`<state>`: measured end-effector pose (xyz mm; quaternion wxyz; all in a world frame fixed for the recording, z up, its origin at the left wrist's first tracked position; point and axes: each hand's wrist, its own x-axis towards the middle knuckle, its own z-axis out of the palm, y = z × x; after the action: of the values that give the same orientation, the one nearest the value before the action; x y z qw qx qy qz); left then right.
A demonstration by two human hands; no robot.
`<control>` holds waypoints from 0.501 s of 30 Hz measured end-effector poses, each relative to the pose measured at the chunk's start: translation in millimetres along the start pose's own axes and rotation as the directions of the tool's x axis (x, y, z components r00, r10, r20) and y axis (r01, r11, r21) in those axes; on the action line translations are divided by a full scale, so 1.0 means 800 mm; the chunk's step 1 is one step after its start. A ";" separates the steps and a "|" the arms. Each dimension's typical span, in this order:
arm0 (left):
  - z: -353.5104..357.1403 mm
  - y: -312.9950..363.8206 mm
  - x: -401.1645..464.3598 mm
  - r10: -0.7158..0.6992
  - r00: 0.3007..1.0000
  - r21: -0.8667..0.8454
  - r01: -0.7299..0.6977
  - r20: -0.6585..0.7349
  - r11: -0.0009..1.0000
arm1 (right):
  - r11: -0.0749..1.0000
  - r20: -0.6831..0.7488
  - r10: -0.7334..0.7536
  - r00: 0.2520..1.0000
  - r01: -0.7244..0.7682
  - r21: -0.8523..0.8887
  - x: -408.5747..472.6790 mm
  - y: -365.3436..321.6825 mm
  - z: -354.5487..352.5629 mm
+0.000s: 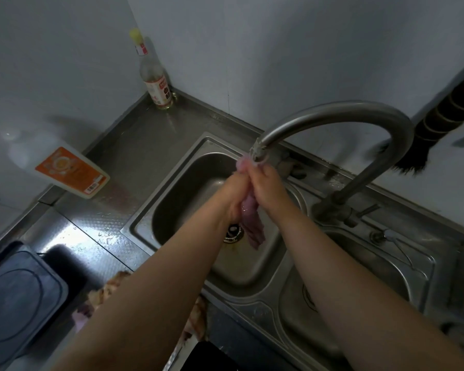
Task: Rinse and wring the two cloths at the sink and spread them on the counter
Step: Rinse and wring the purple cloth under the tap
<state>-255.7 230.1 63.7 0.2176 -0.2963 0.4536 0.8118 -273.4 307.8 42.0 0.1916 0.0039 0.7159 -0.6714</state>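
Over the left basin of the steel sink (169, 183), my left hand (235, 194) and my right hand (268, 191) both grip a bunched pink cloth (252, 226) just under the tap spout (259, 153). The cloth's top end pokes out above my fingers at the spout, and its lower end hangs down toward the drain (232, 234). A second cloth (105, 290), pale with pink and brown tones, lies on the counter at the near edge, mostly hidden under my left forearm.
A tall curved tap (359, 113) arches over the basins. A glass bottle (156, 84) stands in the back corner, and a white bottle with an orange label (65, 170) lies against the left wall. A dark tray-like object (16, 298) sits on the counter's left. The right basin (373, 285) is beside my right forearm.
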 end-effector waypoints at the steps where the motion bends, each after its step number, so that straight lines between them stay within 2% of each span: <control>1: -0.002 -0.001 0.003 -0.018 1.000 0.033 0.018 0.002 0.999 | 0.999 -0.063 0.032 0.998 -0.032 -0.009 0.008 -0.002 -0.002; 3: -0.004 -0.003 0.005 -0.033 0.999 0.144 0.029 0.029 0.989 | 0.997 -0.145 0.056 0.988 -0.063 -0.040 0.026 -0.007 -0.004; 4: -0.009 -0.004 0.005 -0.030 0.999 0.263 0.020 0.036 0.965 | 0.997 -0.172 0.067 0.983 -0.074 -0.037 0.033 -0.010 -0.004; 7: -0.030 0.001 0.011 0.036 0.999 0.640 -0.051 0.037 0.767 | 0.992 -0.238 0.112 0.965 -0.122 -0.027 0.036 -0.019 -0.013; 9: -0.049 -0.002 0.017 0.074 0.996 0.743 -0.079 0.040 0.665 | 0.987 -0.268 0.157 0.951 -0.161 0.007 0.031 -0.021 -0.025; 11: -0.067 -0.017 0.019 0.219 0.974 0.765 -0.101 -0.053 0.637 | 0.939 -0.264 0.322 0.909 -0.269 0.216 0.032 -0.017 -0.031; 12: -0.076 -0.028 0.019 0.242 0.960 0.742 -0.059 -0.142 0.668 | 0.877 -0.205 0.412 0.888 -0.325 0.355 0.031 -0.015 -0.030; 13: -0.083 -0.039 0.018 0.160 0.964 0.674 0.027 -0.214 0.738 | 0.784 -0.083 0.485 0.871 -0.390 0.483 0.030 -0.008 -0.028; 14: -0.088 -0.050 0.016 -0.020 0.975 0.553 0.143 -0.223 0.821 | 0.718 0.028 0.506 0.862 -0.439 0.540 0.022 -0.002 -0.022; 15: -0.089 -0.057 0.011 -0.206 0.967 0.400 0.249 -0.149 0.882 | 0.703 0.086 0.489 0.868 -0.450 0.551 0.011 0.006 -0.014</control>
<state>-213.9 191.5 0.5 0.3461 -0.3355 0.5884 0.6492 -283.5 316.9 35.1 0.3227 0.2637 0.4710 -0.7775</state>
